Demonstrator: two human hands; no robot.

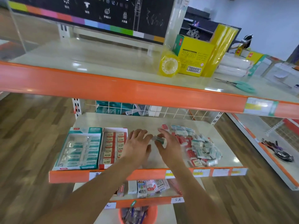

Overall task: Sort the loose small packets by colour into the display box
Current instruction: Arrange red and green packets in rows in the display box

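Observation:
On the middle shelf stand two display boxes: a teal box (77, 149) filled with teal packets and, right of it, a red box (111, 146) filled with red packets. A heap of loose teal and red packets (197, 146) lies at the right of the shelf. My right hand (169, 146) holds a teal packet (159, 139) between thumb and fingers, just left of the heap. My left hand (137, 146) reaches toward that packet with spread fingers, its fingertips at the packet's left end, over the red box's right edge.
The orange shelf edge (145, 173) runs in front of my wrists. The upper shelf (113, 88) overhangs, bearing a yellow tape roll (169, 66), a yellow box (192, 60) and teal scissors (242, 85). Below sit more packets (145, 188) and an orange bucket (137, 214).

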